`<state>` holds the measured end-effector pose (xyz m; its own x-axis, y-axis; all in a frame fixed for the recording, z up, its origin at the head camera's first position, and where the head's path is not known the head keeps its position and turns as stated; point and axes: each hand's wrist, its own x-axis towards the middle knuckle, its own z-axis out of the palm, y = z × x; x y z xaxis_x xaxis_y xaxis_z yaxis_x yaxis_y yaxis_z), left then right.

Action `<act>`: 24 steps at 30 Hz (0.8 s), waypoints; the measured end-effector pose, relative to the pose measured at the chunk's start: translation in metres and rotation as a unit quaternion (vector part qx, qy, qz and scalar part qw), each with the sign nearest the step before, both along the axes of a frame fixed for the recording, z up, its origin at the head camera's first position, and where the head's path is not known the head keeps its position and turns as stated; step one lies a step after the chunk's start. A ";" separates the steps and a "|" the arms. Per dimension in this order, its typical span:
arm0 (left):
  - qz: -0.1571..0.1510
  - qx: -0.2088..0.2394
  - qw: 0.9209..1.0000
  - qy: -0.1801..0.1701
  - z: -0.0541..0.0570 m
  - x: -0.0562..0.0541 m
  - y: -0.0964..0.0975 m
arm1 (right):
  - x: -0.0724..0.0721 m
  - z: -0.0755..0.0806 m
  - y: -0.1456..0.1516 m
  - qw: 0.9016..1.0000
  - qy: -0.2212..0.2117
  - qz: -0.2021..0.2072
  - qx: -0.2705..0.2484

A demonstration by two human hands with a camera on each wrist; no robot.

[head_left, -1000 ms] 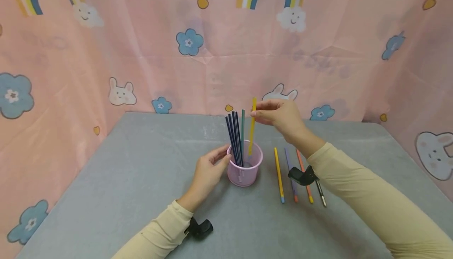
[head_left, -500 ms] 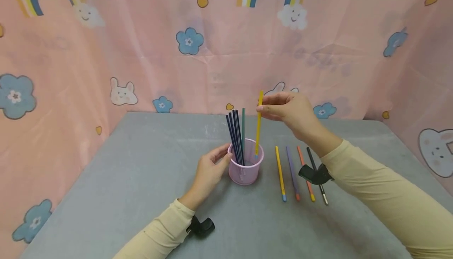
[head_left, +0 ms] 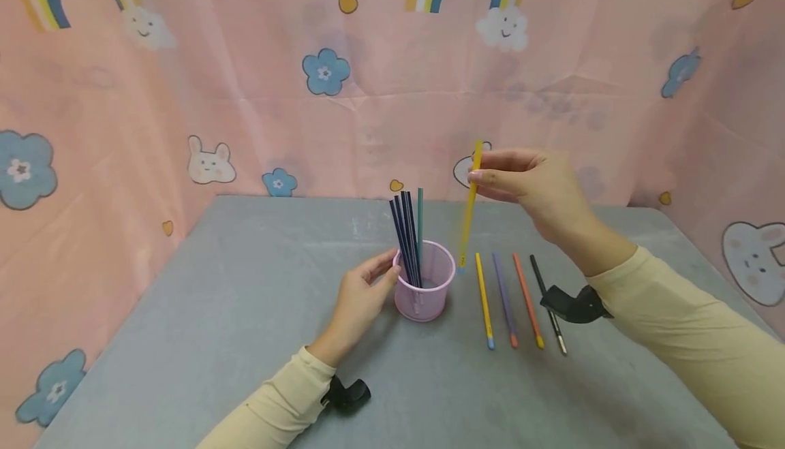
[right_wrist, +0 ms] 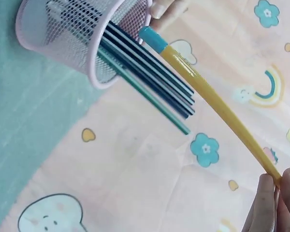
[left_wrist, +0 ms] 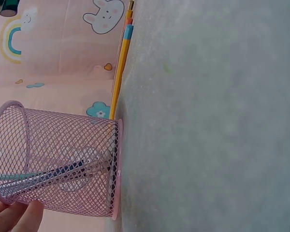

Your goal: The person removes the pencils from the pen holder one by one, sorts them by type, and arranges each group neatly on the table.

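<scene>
My right hand (head_left: 542, 187) pinches a yellow pencil (head_left: 470, 210) near its upper end, with fingers and thumb. The pencil hangs nearly upright just right of the pink mesh pencil cup (head_left: 423, 302), its blue-tipped end (right_wrist: 153, 38) downward. My left hand (head_left: 362, 296) holds the cup's left rim between thumb and fingers. Several dark blue pencils (head_left: 406, 238) and a green pencil (head_left: 420, 221) lean inside the cup; their lower ends show through the mesh in the left wrist view. The cup stands upright on the grey table.
Right of the cup, a yellow pencil (head_left: 484, 302), a purple pencil (head_left: 505, 302), an orange pencil (head_left: 529, 302) and a black pencil (head_left: 548, 306) lie side by side on the grey table (head_left: 245, 340). A pink patterned cloth (head_left: 257, 95) hangs behind.
The yellow pencil in my right hand has risen out of the cup and moved right, clear of its rim. My left hand and the cup stay in place.
</scene>
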<state>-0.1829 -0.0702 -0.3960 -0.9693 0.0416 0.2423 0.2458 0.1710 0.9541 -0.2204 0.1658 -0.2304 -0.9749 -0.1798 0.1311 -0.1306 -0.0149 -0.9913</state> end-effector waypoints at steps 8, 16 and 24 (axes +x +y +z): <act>0.000 -0.008 1.000 0.002 0.000 0.001 0.000 | -0.001 -0.014 0.033 1.000 -0.007 -0.015 0.027; -0.002 -0.007 1.000 0.004 -0.001 0.002 0.000 | 0.004 -0.030 0.071 0.992 -0.041 -0.048 0.106; -0.003 0.009 1.000 -0.007 -0.001 -0.001 0.000 | 0.010 -0.047 0.103 0.983 -0.073 -0.067 0.155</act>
<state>-0.1839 -0.0698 -0.3975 -0.9723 0.0421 0.2301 0.2338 0.1516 0.9604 -0.2108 0.2691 -0.2770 -0.9970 -0.0573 -0.0527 0.0333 0.2983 -0.9539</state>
